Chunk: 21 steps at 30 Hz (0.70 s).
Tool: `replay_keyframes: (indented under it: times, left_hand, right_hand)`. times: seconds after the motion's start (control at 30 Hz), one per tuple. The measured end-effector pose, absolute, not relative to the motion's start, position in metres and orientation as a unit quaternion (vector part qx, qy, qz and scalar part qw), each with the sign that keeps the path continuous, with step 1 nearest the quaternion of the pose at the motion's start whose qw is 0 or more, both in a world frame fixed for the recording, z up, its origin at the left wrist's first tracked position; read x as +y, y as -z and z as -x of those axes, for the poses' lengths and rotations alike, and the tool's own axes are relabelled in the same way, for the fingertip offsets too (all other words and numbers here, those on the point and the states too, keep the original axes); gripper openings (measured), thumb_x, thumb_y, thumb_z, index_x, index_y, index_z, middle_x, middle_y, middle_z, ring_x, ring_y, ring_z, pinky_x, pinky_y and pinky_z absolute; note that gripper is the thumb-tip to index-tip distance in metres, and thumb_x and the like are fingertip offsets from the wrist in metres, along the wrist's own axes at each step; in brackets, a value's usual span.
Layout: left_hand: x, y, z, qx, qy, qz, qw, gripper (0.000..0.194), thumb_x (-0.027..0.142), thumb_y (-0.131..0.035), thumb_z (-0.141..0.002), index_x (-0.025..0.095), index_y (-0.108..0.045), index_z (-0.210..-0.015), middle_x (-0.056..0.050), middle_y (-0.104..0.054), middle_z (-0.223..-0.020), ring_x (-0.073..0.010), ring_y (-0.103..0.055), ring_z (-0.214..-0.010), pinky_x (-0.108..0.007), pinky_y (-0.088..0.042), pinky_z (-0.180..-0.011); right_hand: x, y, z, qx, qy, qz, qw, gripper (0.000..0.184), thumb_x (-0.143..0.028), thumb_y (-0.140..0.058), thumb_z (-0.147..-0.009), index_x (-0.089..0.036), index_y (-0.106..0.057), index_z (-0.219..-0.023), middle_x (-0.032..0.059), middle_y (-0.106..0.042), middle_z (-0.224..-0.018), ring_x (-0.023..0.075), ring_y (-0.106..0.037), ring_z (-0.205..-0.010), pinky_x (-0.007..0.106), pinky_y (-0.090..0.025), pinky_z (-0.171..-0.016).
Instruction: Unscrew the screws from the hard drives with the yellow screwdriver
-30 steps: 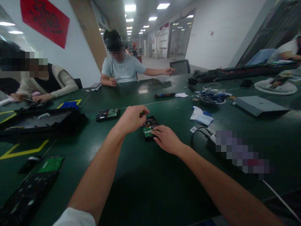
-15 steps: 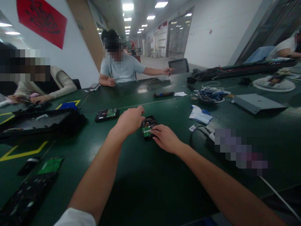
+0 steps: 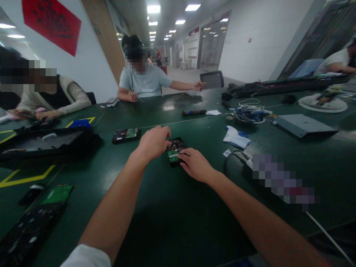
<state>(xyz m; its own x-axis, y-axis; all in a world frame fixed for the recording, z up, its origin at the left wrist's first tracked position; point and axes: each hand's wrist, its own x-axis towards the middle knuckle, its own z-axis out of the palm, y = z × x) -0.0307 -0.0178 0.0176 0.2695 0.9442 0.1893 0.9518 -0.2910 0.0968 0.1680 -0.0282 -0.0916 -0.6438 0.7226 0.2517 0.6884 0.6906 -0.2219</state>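
A hard drive (image 3: 172, 158) lies on the green table with its circuit board facing up. My right hand (image 3: 197, 165) grips it along the near right edge, fingertips on the board. Over the drive's upper left corner, my left hand (image 3: 155, 141) is closed, its fingers curled together. A yellow-and-black tool handle showed in those fingers a second ago; now the fingers hide it. A second hard drive (image 3: 126, 135), also board up, rests to the left of my left hand.
A black tray-like casing (image 3: 55, 146) and a loose green board (image 3: 57, 194) lie on the left. To the right are a white glove (image 3: 236, 137), a blurred power strip (image 3: 282, 180) and a grey metal box (image 3: 306, 124). A person (image 3: 146, 79) sits opposite, another at left.
Both hands stay at the same hard drive. My left hand has turned slightly, and the yellow-and-black handle seen in its fingers has gone out of sight. The view shifts a little.
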Motion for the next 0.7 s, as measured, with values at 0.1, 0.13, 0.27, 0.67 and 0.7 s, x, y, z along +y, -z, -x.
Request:
replay_keyframes:
  times: [0.1,0.13,0.27,0.67,0.7]
  left_hand:
    - [-0.016,-0.020,0.035,-0.560,0.092,0.823,-0.005,0.023,0.017,-0.072,-0.086,0.017,-0.072,-0.108,-0.012,-0.074,-0.109,-0.0307,-0.069,-0.107,-0.040,-0.050,-0.094]
    - [-0.016,-0.021,0.034,-0.559,0.085,0.825,-0.005,0.021,0.016,-0.071,-0.086,0.017,-0.073,-0.106,-0.012,-0.075,-0.108,-0.0303,-0.069,-0.107,-0.039,-0.050,-0.095]
    - [-0.020,-0.022,0.029,-0.576,0.071,0.815,0.010,0.019,0.024,-0.070,-0.090,0.014,-0.074,-0.107,-0.015,-0.073,-0.106,-0.0318,-0.069,-0.106,-0.040,-0.050,-0.093]
    - [-0.013,-0.017,0.028,-0.587,0.200,0.783,-0.039,0.024,0.021,-0.082,-0.081,0.018,-0.068,-0.100,-0.012,-0.074,-0.102,-0.0316,-0.068,-0.100,-0.039,-0.048,-0.087]
    - [-0.012,-0.016,0.028,-0.582,0.216,0.782,-0.053,0.025,0.019,-0.082,-0.079,0.019,-0.067,-0.099,-0.010,-0.075,-0.101,-0.0304,-0.069,-0.098,-0.039,-0.048,-0.087]
  right_hand:
    - [-0.028,0.091,-0.168,-0.903,-0.057,0.393,0.161,0.033,-0.020,-0.062,-0.101,-0.014,-0.069,-0.133,0.0151,-0.065,-0.136,0.0309,-0.057,-0.127,0.047,-0.048,-0.107]
    - [-0.028,0.091,-0.168,-0.903,-0.058,0.394,0.161,0.034,-0.020,-0.062,-0.101,-0.014,-0.069,-0.133,0.0151,-0.065,-0.136,0.0310,-0.057,-0.127,0.047,-0.048,-0.107]
    - [-0.028,0.091,-0.167,-0.903,-0.059,0.393,0.162,0.034,-0.020,-0.062,-0.100,-0.012,-0.069,-0.133,0.0154,-0.065,-0.137,0.0319,-0.057,-0.127,0.048,-0.048,-0.107]
    - [-0.029,0.091,-0.167,-0.905,-0.055,0.387,0.168,0.034,-0.019,-0.062,-0.100,-0.012,-0.069,-0.133,0.0156,-0.066,-0.136,0.0321,-0.058,-0.126,0.049,-0.048,-0.107]
    - [-0.029,0.091,-0.167,-0.905,-0.054,0.388,0.167,0.034,-0.019,-0.062,-0.100,-0.012,-0.069,-0.133,0.0155,-0.066,-0.136,0.0320,-0.057,-0.126,0.049,-0.048,-0.107]
